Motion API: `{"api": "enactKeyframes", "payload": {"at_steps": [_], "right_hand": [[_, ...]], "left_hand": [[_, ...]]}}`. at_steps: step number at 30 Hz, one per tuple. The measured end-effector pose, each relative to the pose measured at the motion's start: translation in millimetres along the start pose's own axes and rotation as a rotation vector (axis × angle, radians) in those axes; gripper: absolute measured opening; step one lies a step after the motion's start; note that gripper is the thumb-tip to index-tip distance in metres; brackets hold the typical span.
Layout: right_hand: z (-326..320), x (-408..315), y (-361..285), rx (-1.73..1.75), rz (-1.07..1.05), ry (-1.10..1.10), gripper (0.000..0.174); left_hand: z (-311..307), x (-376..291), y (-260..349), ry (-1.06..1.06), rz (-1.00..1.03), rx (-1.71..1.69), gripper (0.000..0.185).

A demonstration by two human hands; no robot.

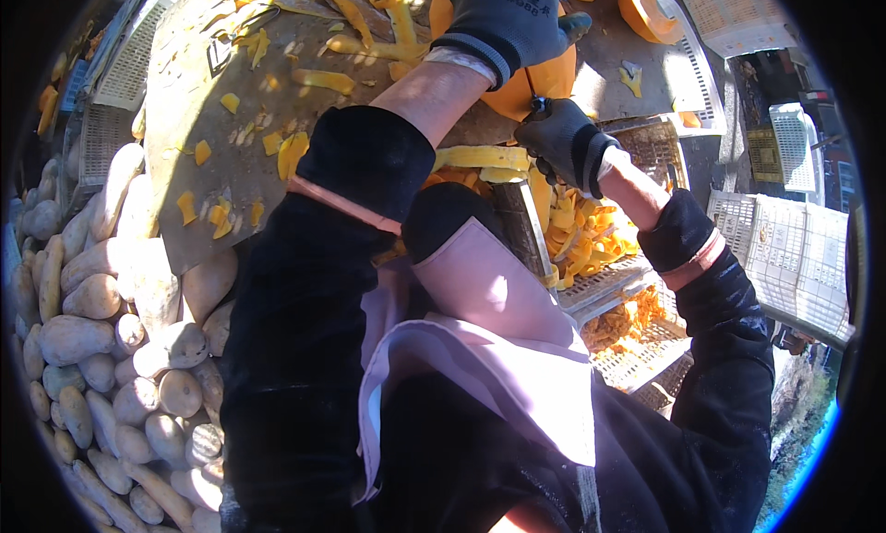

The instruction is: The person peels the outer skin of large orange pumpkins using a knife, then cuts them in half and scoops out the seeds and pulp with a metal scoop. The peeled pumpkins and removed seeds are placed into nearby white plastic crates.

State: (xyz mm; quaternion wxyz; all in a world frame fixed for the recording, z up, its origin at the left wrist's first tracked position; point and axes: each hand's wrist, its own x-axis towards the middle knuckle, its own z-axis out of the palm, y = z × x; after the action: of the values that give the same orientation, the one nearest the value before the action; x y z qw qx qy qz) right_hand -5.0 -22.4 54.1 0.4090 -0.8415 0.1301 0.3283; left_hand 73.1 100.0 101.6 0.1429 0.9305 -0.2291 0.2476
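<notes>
My left hand [509,21], in a dark work glove, lies over a peeled orange squash [554,77] and holds it at the table [228,128]. The glove hides much of the squash. Below it, my right hand [564,137], gloved as well, is closed around the dark handle of a knife or peeler [538,104]. The tool's thin blade stands up against the near side of the squash; its tip is hard to make out. Thick squash peelings [398,34] lie on the table beyond my left forearm.
Beneath my right arm, a crate [675,163] holds squash peelings [588,232]. A lower crate [651,374] contains orange pulp [626,322]. Whole pale squashes [138,367] are heaped at left. A cut squash piece [647,14] lies at upper right; white crates [779,256] stand farther right.
</notes>
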Motion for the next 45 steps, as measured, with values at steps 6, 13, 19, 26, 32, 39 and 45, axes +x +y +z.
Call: {"api": "enactKeyframes", "payload": {"at_steps": [6, 13, 19, 26, 32, 39, 45], "right_hand": [[17, 18, 66, 0.091, -0.147, 0.18, 0.034], [43, 65, 128, 0.139, -0.579, 0.496, 0.032], [34, 51, 103, 0.04, -0.45, 0.404, 0.034], [0, 8, 77, -0.008, -0.284, 0.169, 0.031], [17, 13, 101, 0.117, -0.473, 0.259, 0.025], [24, 49, 99, 0.058, -0.989, 0.339, 0.021], [58, 78, 60, 0.088, -0.466, 0.106, 0.035]], "left_hand": [[45, -30, 57, 0.115, 0.143, 0.473, 0.057], [54, -30, 50, 0.155, 0.184, 0.327, 0.062], [53, -26, 48, 0.123, 0.237, 0.36, 0.061], [48, -28, 28, 0.217, 0.197, 0.221, 0.065], [37, -25, 50, 0.07, 0.389, 0.194, 0.062], [-10, -41, -7, 0.404, 0.04, -0.087, 0.063], [15, -41, -21, 0.25, -0.095, 0.1, 0.056]]}}
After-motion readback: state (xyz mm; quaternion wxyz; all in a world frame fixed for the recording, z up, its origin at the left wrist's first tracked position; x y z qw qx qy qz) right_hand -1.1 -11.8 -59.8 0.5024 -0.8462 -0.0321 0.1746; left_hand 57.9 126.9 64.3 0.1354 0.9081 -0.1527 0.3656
